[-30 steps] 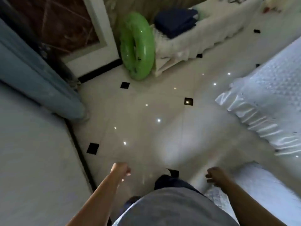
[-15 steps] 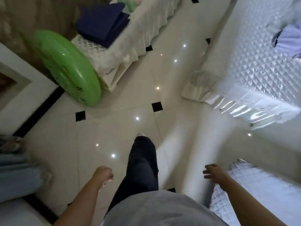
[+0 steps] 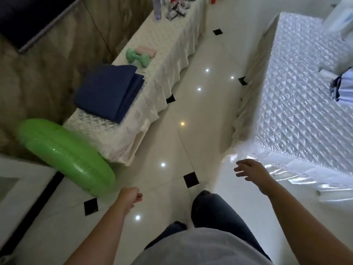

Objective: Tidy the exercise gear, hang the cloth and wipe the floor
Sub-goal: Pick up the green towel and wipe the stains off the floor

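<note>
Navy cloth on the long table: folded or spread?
Folded: the navy cloth lies as a compact rectangle with layered edges showing.

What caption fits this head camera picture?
Empty left hand and right hand above tiled floor, near green ring, dumbbell, folded blue cloth.

Bright at right, dim at left. The glossy floor (image 3: pixel 206 115) shows pinpoint lamp reflections, and the quilted bed cover (image 3: pixel 305 111) glares white. Wide-angle distortion bends the edges, and detail is soft throughout.
</note>
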Motion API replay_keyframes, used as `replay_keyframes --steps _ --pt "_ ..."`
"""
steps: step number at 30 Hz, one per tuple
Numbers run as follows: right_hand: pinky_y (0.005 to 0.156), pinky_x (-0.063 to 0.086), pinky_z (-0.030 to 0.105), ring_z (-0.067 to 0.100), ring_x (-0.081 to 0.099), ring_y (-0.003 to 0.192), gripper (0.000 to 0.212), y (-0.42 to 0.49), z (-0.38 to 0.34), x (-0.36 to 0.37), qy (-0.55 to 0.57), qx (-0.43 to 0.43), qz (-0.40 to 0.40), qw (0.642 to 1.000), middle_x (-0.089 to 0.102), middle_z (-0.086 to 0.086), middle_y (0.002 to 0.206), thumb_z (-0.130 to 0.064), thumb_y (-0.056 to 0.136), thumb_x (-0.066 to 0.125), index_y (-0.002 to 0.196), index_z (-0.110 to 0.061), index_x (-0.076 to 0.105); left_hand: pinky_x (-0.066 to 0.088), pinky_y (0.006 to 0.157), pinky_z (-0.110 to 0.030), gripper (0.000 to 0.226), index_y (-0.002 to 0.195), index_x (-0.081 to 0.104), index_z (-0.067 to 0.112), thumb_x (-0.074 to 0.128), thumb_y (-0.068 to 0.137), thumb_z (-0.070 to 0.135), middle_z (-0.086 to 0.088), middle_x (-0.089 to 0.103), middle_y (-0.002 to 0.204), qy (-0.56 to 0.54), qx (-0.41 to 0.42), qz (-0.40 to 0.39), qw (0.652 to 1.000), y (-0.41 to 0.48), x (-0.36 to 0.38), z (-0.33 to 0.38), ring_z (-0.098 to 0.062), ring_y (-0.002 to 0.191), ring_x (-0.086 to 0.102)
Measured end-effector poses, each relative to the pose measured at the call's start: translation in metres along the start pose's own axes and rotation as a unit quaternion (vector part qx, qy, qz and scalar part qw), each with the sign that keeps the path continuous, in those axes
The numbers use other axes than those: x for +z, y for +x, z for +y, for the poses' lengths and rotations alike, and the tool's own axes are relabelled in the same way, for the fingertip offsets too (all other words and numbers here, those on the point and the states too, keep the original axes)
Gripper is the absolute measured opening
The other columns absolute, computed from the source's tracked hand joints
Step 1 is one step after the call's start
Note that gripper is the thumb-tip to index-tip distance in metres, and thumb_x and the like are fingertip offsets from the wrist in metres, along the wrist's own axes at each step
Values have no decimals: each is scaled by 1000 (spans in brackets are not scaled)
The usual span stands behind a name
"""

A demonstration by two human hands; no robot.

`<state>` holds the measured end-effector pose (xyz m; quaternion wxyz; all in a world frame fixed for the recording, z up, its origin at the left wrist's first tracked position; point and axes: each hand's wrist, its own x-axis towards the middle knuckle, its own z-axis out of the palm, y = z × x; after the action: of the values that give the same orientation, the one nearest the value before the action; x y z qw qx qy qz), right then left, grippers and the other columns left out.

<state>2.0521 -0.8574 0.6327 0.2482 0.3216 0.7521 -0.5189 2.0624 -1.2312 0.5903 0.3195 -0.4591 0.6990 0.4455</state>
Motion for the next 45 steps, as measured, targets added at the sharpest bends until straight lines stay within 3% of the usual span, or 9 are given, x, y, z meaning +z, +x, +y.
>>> replay_keyframes --steps 4,7,11,16,23,31,34,41,45 --pt "68 39 31 29 60 82 20 80 -29 -40 54 69 24 996 64 16 96 -11 93 46 107 -2 58 26 57 -23 21 75 49 14 41 94 13 -1 59 70 46 24 -50 997 24 73 124 -6 43 60" --pt "60 35 28 28 57 77 24 135 -42 -83 79 155 49 983 62 17 94 -9 93 46 112 3 56 31 58 -24 17 79 51 13 43 93 14 -2 61 74 72 38 -87 993 25 123 224 -12 61 59" --pt "77 42 37 25 55 68 13 194 -80 -133 88 219 62 970 60 17 88 -6 94 44 93 0 55 38 63 -26 12 89 53 13 43 94 18 -2 63 82 80 89 -134 984 22 169 365 -12 70 60" --pt "60 33 27 22 55 65 10 284 -168 -177 98 206 63 972 60 14 80 -7 93 44 93 -4 54 37 63 -26 12 98 53 11 43 94 18 -3 62 84 75 160 -123 977 54 205 503 -13 72 59" --pt "49 36 20 19 52 59 20 445 -316 -219 138 156 72 975 57 9 72 -9 95 43 78 -10 54 32 57 -27 14 92 51 7 39 95 12 -6 58 77 -21 -7 -98 995 160 227 641 -16 67 54" --pt "39 41 11 17 49 61 26 604 -532 -297 101 96 85 987 55 16 88 -3 94 39 114 7 53 33 57 -27 21 107 54 2 41 93 11 -4 57 75 56 81 -101 990 221 282 919 -14 65 54" --pt "52 42 21 16 54 64 23 657 -596 -320 102 67 86 989 60 11 82 -5 94 40 112 0 54 32 53 -25 27 115 52 0 40 93 11 -4 56 73 84 128 -108 982 235 307 1001 -14 63 55" --pt "59 38 27 19 55 66 26 822 -694 -360 119 130 46 983 60 8 80 -10 95 40 116 0 53 31 53 -24 14 89 55 8 42 92 12 -4 58 70 37 105 -79 991 292 358 1133 -14 59 56" --pt "59 40 26 18 58 69 29 922 -791 -373 8 96 -3 995 62 10 89 -14 95 42 118 1 53 38 61 -28 18 86 56 6 40 93 11 -11 60 81 12 85 -4 996 318 354 1206 -27 80 60"
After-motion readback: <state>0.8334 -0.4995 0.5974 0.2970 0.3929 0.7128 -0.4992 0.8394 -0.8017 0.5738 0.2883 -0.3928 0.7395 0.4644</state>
